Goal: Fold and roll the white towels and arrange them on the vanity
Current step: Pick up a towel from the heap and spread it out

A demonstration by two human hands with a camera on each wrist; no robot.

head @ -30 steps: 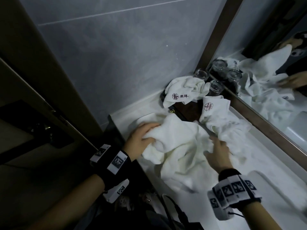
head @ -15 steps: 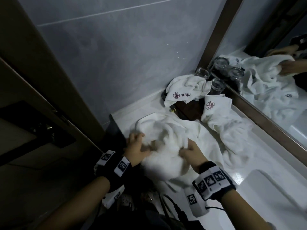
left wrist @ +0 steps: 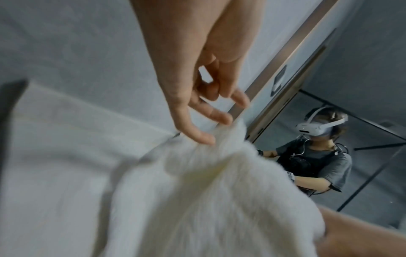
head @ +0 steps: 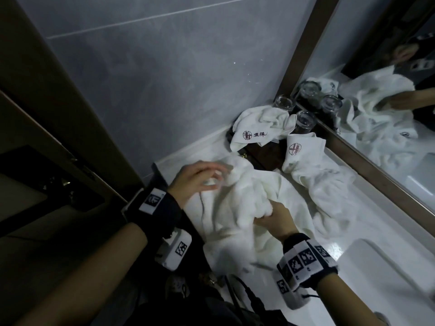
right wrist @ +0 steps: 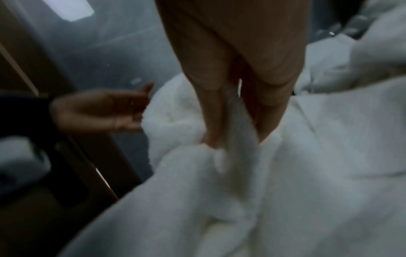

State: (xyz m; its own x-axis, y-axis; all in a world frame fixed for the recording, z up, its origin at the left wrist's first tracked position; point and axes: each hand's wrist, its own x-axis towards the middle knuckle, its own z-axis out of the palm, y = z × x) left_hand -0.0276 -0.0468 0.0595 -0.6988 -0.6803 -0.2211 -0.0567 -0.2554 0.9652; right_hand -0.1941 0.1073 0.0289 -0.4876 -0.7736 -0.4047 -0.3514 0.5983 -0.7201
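A large crumpled white towel [head: 237,208] lies bunched on the white vanity [head: 367,222], its near end hanging over the front edge. My right hand [head: 263,214] pinches a fold of it between thumb and fingers [right wrist: 211,121]. My left hand [head: 211,176] hovers over the towel's far left end with loose, spread fingers [left wrist: 217,116] that barely touch the fabric [left wrist: 208,182]. A second white towel [head: 313,170] with a red logo lies to the right. A third logo towel [head: 261,129] sits crumpled by the wall.
Two upturned glasses [head: 306,118] stand on a dark tray [head: 261,152] in the back corner. A mirror [head: 386,95] runs along the right side. A white basin [head: 386,262] is sunk in the vanity at the near right. Grey tiled wall behind, dark door frame left.
My left hand has let go of the towel and lifted up and back, fingers spread. My right hand has moved right, still holding a fold, and the bunched towel has spread out.
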